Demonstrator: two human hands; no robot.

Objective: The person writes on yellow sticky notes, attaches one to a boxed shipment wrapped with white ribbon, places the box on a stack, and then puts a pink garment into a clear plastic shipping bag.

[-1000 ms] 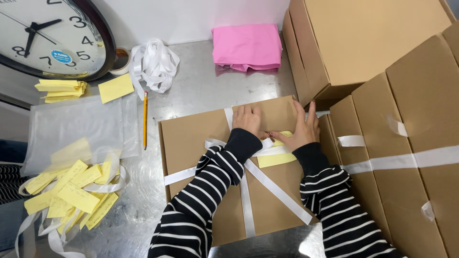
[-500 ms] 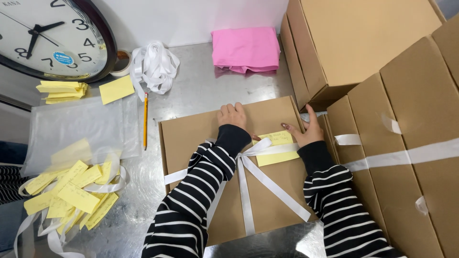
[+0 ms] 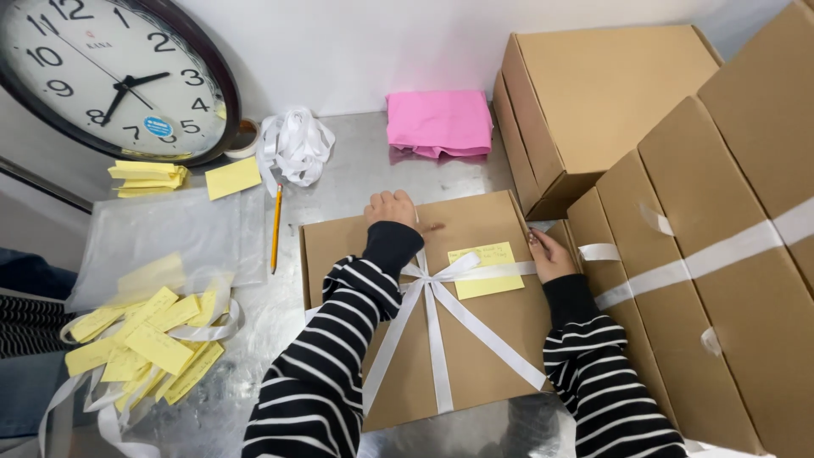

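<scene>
Here: left hand (image 3: 391, 208) grips far edge of ribbon-tied cardboard box (image 3: 492, 339), right hand (image 3: 549, 254) grips right edge. Probably stiff, light; edges give safest hold.

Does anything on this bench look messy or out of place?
Yes. The wall clock leans tilted on the bench instead of hanging, and yellow slips lie tangled with loose white ribbon at the left. The tied box looks neat.
</scene>
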